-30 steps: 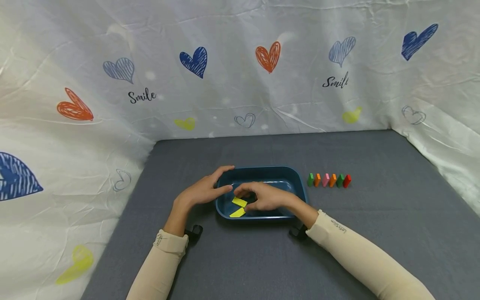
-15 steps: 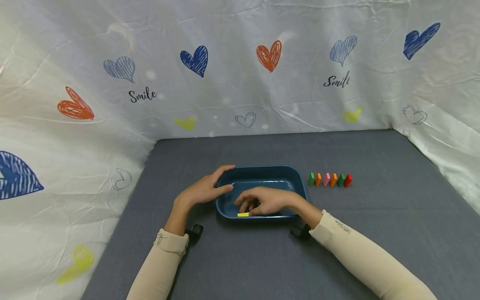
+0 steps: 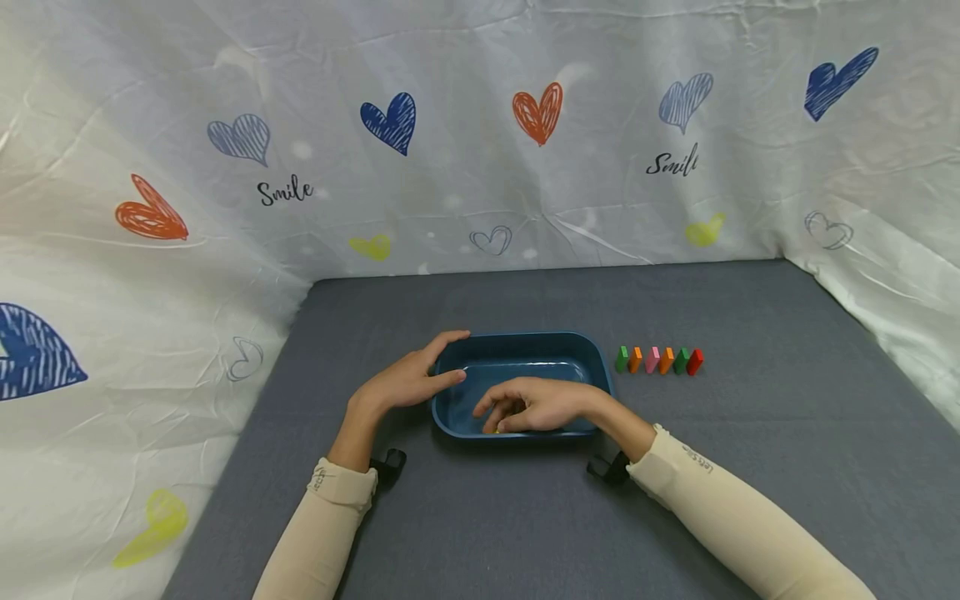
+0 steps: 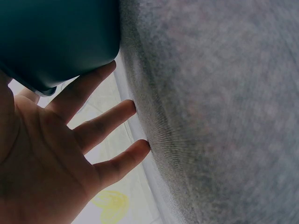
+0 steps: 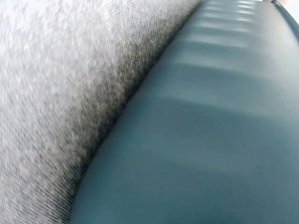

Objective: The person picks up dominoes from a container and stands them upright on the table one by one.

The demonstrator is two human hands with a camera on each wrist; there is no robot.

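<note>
A dark blue rectangular tray (image 3: 525, 338) stands on the grey cloth-covered table. My right hand (image 3: 540, 403) is inside it near the front wall, fingers bent down and pinching a yellow domino (image 3: 498, 431). Only a sliver of yellow shows between thumb and fingers; the rest is hidden. My left hand (image 3: 408, 379) steadies the tray's left end, its fingers spread and fairly straight. In the left wrist view, one finger of the left hand (image 4: 70, 135) touches the tray's outer wall (image 4: 60, 37). The right wrist view is filled mostly by the tray's outer side (image 5: 196, 140).
Several small dominoes, green, orange, pink and red (image 3: 695, 362), stand upright in a row right of the tray. Grey cloth (image 3: 487, 525) covers the table. A white curtain (image 3: 450, 192) with printed hearts hangs behind and at the sides.
Two yellow dominoes lay visible in the tray before. My right hand has moved down toward the front wall and its fingers have closed over the yellow. The left hand stays put.
</note>
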